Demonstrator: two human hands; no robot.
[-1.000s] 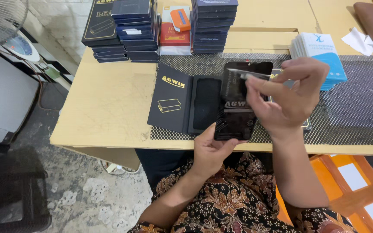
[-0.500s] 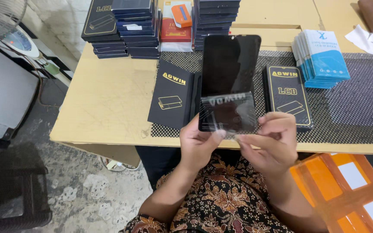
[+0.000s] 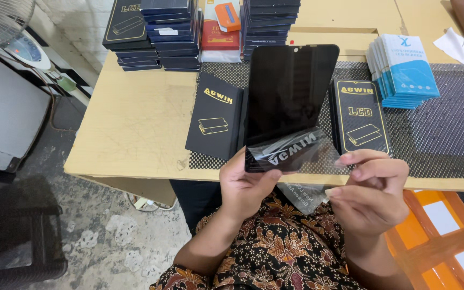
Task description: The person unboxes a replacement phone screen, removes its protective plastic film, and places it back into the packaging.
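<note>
Black glass fills the middle of the frame: I hold a phone screen panel (image 3: 288, 91) upright in front of me, its long axis running from my hands at lower centre up toward the top of the frame, tilted slightly to the right. My left hand (image 3: 248, 188) is closed around the panel's bottom edge, thumb across the front and fingers behind, so this hand carries it. A clear protective film (image 3: 291, 150) with pale lettering hangs loose over the lower part of the panel. My right hand (image 3: 369, 188), lower right of centre, is half curled just beside that film; its fingertips (image 3: 350, 159) pinch toward the film's right edge, though I cannot tell whether they actually grip it. The panel lies up and to the left of my right hand, with the left hand plainly the nearer one.

Behind the panel, on the pale wooden bench (image 3: 135, 129), a black mesh mat (image 3: 447, 129) carries two flat black boxes (image 3: 216, 115) with yellow print, one at each side of the panel. A fan of blue and white packets (image 3: 404, 70) lies at upper right, and stacks of dark boxes (image 3: 167, 32) stand along the top edge.
</note>
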